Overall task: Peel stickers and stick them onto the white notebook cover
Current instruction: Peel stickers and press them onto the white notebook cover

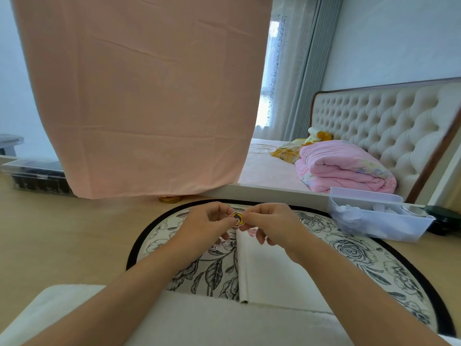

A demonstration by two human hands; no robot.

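Both hands (207, 224) (270, 224) pinch a sticker (237, 219), fingertips (231, 222) covering its edges.

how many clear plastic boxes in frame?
2. The left box sits at far left, partly behind the pink cloth; the right box sits at the right edge of the floral mat. The cloth may hide more.

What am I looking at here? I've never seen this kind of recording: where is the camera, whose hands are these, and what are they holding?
There is no machine here. A camera worn on the person's head looks down at their own bare hands. The left hand and right hand together pinch a small cartoon sticker above a white notebook. The notebook lies on a round floral mat. A clear plastic bin stands to the right, and a pink cloth hangs behind.
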